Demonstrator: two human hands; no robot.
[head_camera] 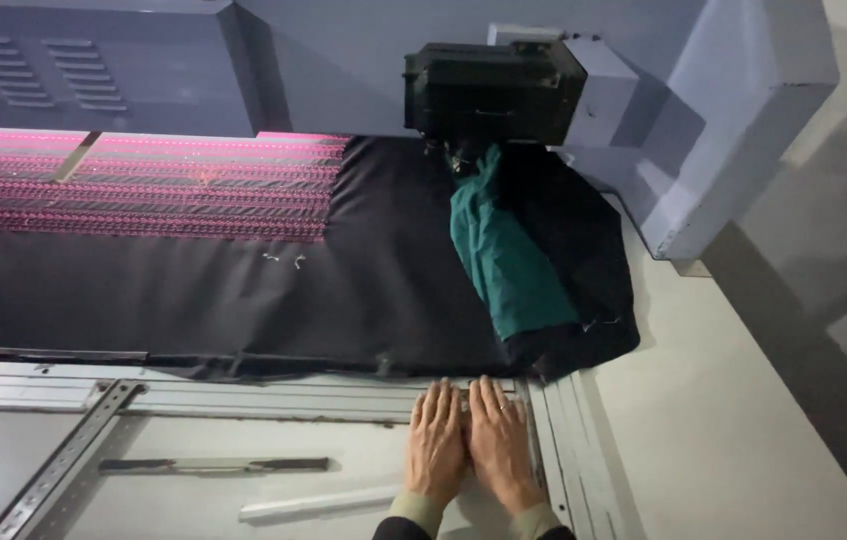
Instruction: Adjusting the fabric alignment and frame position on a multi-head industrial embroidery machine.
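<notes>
Metal frame rails ran across the lower part of the head view, pale grey and ribbed, and that was where we saw both hands resting. We found the left hand lying flat, palm down, fingers straight and close together, holding nothing, with its fingertips on the rail near the frame's right corner. The right hand lay just beside it in the same way, flat and empty, the two hands touching along their inner edges. Olive-coloured cuffs showed at the wrists. Just beyond the fingertips we saw a broad sheet of black fabric stretched across the machine bed, its near edge lying along the rail. Farther back on the left, rows of pink stitching covered part of that fabric under a pink glow. Above the hands, a black boxy machine head hung from the grey machine housing, and a teal piece of cloth draped down from under it over the bunched right end of the black fabric. A diagonal metal brace and a loose pale strip lay on the panel to the left of the hands.
</notes>
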